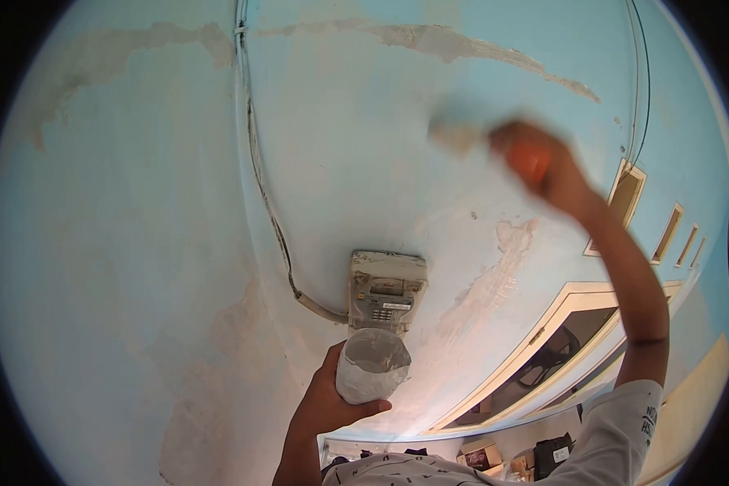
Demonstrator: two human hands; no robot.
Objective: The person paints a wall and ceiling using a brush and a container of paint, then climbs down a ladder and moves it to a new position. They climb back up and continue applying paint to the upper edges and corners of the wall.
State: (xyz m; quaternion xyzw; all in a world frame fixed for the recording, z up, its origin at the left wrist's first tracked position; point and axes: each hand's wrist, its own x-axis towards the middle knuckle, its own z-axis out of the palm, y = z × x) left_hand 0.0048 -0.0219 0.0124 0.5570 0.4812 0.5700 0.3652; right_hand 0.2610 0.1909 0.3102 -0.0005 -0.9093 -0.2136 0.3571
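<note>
Greyish-white cup (371, 382) is clasped by the fingers of the left hand (330, 405) just below the keypad meter (386, 289), while the right hand (560, 172) grips a blurred orange-handled tool (529, 160) above right of the meter.

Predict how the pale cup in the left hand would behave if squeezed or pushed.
The pale cup may flex when squeezed, since its rim looks thin and uneven. It seems light: the left hand alone supports it. Laid sideways, it could roll, given its rounded wall.
</note>
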